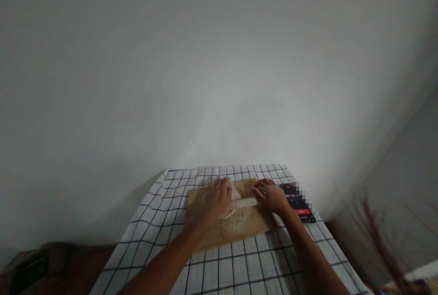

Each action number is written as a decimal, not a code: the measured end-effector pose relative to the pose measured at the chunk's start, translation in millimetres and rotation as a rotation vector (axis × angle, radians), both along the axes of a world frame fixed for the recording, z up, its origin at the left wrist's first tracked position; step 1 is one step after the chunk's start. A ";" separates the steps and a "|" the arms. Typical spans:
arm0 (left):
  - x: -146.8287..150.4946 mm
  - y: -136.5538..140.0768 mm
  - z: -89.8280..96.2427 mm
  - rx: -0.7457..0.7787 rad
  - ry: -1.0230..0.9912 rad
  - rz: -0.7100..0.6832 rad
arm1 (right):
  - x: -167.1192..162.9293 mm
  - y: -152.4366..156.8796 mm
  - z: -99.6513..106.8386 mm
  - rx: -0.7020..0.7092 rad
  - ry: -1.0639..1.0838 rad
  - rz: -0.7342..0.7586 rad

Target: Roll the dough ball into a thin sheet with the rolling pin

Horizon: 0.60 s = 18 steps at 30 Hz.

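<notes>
"Starting from the left, what's there?"
"Checked cloth (150,222), then a wooden board (196,204), the left hand (219,195) over its far part."
"Its grip?"
"Can't tell if it's clamped. White powder (236,225) lies nearer; a pale roll (244,203) spans the board between the hands."
"And the right hand (272,196)?"
"Over the roll's right end, grip equally unclear. Rightmost, a phone (297,204)."

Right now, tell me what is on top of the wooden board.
A pale roll, a pale flat piece, a thin strip and whitish powder show on the board; whatever lies beneath the left hand and right hand is covered.
</notes>
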State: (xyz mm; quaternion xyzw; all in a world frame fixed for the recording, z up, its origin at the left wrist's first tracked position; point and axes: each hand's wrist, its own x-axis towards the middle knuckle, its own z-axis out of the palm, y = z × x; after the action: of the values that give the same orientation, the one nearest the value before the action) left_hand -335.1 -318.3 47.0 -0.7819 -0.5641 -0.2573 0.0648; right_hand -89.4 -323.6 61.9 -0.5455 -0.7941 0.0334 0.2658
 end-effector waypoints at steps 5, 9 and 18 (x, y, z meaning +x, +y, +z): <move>2.5 -14.6 -13.5 0.052 0.031 -0.017 | 4.0 -9.6 -10.7 -0.011 -0.038 0.050; 6.4 -38.6 -16.5 0.083 0.004 -0.048 | 7.8 -37.6 -21.8 0.023 -0.041 0.079; -4.9 -67.9 -1.4 0.022 0.027 -0.102 | 1.4 -73.6 -6.3 0.074 -0.120 -0.135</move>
State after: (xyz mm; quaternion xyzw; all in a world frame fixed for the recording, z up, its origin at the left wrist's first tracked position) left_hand -340.0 -386.2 45.5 -0.8122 -0.5197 -0.2562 0.0679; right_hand -88.0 -397.1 55.6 -0.5887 -0.7707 -0.0469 0.2393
